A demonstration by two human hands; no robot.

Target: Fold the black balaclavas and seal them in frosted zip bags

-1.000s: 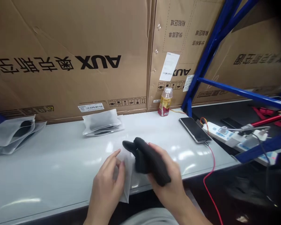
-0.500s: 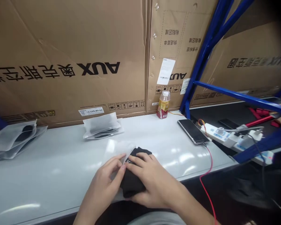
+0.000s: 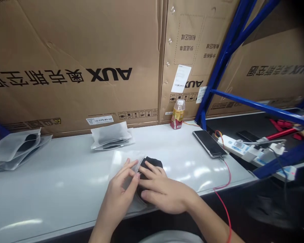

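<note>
A black folded cloth item (image 3: 154, 163) lies near the table's front edge, partly beneath my right hand (image 3: 160, 187), whose fingers are spread over it. My left hand (image 3: 123, 185) pinches the edge of a translucent frosted bag (image 3: 118, 160) just left of the cloth. The bag's edge meets the cloth between my two hands. Part of the cloth and the lower part of the bag are hidden by my hands.
Frosted bags (image 3: 111, 135) lie at the back of the white table (image 3: 53, 189), with more bags (image 3: 15, 148) at far left. A bottle (image 3: 177, 114), a phone (image 3: 209, 143) with a red cable, a blue frame (image 3: 218, 67) and a power strip (image 3: 233, 145) are at right.
My right hand has drawn its thumb up onto the cloth, and its fingers cover more of it. The cloth's lower part now sits more within the bag. The view has shifted slightly.
</note>
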